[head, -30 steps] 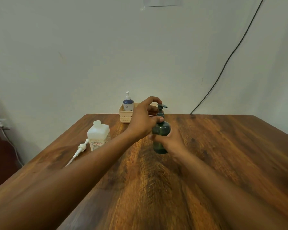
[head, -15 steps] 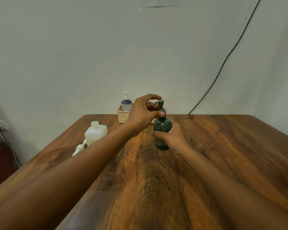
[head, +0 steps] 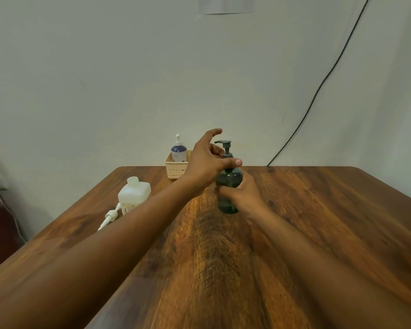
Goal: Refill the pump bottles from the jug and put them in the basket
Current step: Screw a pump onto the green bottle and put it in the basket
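Note:
A dark green pump bottle (head: 229,178) stands upright on the wooden table (head: 318,222), its pump head on top. My right hand (head: 243,195) wraps the bottle's body from the right. My left hand (head: 207,160) grips the pump collar at the neck with thumb and fingers, index finger raised. A white jug (head: 133,193) stands at the left with its cap off. Behind it, a cream basket (head: 176,169) at the table's far edge holds a blue-and-white pump bottle (head: 178,151).
A loose white pump with its tube (head: 109,216) lies on the table in front of the jug. A black cable (head: 318,89) runs down the wall at the right. A socket with a plug sits at the far left.
The left hand's fingers have shifted round the pump collar, index finger now lifted higher. The bottle stays in about the same spot in my right hand.

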Available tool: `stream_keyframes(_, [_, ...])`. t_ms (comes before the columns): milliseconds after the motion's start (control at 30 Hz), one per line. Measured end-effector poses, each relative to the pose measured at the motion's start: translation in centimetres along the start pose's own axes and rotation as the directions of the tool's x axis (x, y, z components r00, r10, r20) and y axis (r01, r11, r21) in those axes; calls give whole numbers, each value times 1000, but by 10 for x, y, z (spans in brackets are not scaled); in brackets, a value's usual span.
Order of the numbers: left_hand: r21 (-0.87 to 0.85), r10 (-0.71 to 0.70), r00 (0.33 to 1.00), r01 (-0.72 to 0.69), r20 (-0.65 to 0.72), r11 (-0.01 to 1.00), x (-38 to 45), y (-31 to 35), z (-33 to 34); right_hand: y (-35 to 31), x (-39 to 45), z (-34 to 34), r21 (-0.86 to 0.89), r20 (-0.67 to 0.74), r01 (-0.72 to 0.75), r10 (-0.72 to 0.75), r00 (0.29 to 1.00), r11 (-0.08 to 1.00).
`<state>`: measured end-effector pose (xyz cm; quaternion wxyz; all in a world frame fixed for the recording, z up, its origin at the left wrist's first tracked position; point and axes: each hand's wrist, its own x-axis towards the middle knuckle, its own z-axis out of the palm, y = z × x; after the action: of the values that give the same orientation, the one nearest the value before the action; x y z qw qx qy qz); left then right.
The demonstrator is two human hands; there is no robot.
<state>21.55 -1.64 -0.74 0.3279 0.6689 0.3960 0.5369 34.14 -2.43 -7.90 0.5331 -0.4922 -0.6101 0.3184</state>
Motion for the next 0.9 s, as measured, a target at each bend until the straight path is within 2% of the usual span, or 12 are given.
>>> stream_keyframes(133, [-46, -14, 994, 19, 112, 999, 3, 4, -8, 1, 1, -3, 29, 1, 20, -20, 1000, 999])
stream_keyframes(267, [-122, -76, 952, 116, 297, 986, 4, 10, -18, 0, -1, -6, 48, 5, 27, -28, 1000, 998])
stream_keyframes(367, [-127, -96, 924, 152, 370, 980, 7, 9, -23, 1, -2, -5, 64, 6, 20, -21, 1000, 998])
stream_keyframes(433, [-111, -98, 932, 145, 349, 983, 8, 8, -21, 1, -1, -4, 68, 9, 10, -11, 1000, 998])
stream_keyframes(567, [36, -24, 991, 20, 135, 999, 4, 7, -7, 0, -1, -3, 34, 1, 6, -6, 1000, 999])
stream_keyframes(667, [47, 18, 996, -22, 89, 999, 3, 3, -2, -2, -1, -3, 43, 9, 4, -4, 1000, 999])
stream_keyframes(767, [17, -12, 989, 10, 149, 1000, 4, 7, -8, -3, -4, -6, 57, 15, 9, -9, 1000, 998])
stream_keyframes(900, [-111, -107, 936, 152, 336, 982, 3, 11, -16, 0, -8, -9, 71, 25, 11, -12, 1000, 997])
